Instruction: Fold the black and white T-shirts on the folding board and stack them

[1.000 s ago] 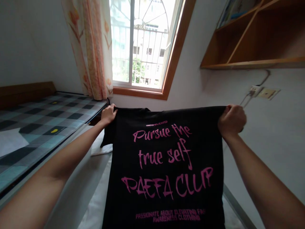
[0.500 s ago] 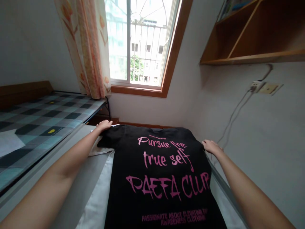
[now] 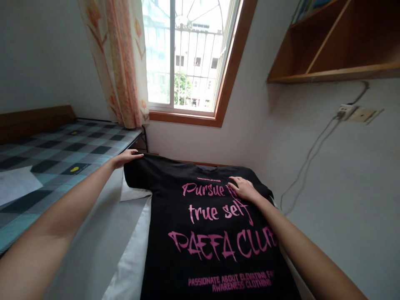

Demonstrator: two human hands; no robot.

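A black T-shirt with pink lettering lies spread out, collar toward the window. My left hand pinches the shirt's left sleeve near the shoulder and lifts its edge a little. Over the upper right part of the lettering is my right hand, fingers outstretched, palm down on or just above the fabric; it holds nothing. Beneath the shirt, white cloth shows along its left side. The lower hem runs out of the frame.
On the left stands a bed with a checked mattress and white paper on it. A curtain hangs beside the barred window. At right are a wall shelf and a socket with cables.
My right hand has let go of the right sleeve and moved left onto the shirt's printed back. My left hand has risen slightly leftward, raising the left sleeve.
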